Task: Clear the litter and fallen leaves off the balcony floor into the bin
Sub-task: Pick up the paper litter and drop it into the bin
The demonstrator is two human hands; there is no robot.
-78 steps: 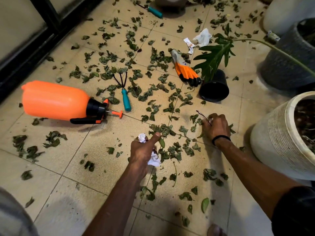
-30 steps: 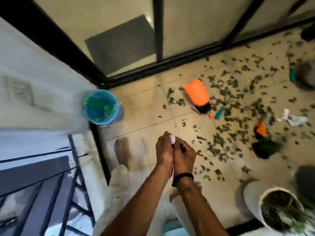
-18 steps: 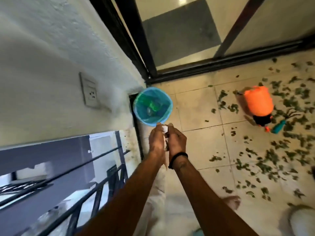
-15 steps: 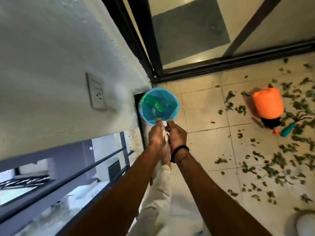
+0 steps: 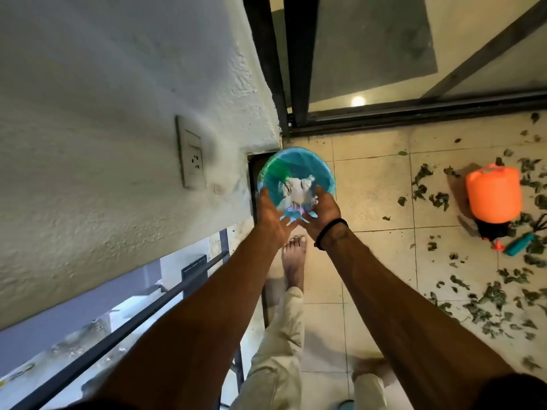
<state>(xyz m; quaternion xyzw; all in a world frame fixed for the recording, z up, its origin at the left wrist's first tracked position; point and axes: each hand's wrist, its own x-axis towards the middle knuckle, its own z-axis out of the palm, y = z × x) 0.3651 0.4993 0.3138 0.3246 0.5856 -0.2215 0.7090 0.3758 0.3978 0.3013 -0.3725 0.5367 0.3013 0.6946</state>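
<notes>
You are holding your left hand (image 5: 270, 210) and right hand (image 5: 324, 209) over the blue bin (image 5: 324, 176), each grip released with fingers spread, while the crumpled white paper (image 5: 297, 190) is sitting just beyond them inside the bin.

A rough white wall (image 5: 103, 84) with a socket (image 5: 191, 152) fills nine to twelve o'clock, a black-framed glass door (image 5: 370, 54) at one, beige tiles (image 5: 373, 187) at three, a railing (image 5: 118, 335) at seven.
</notes>
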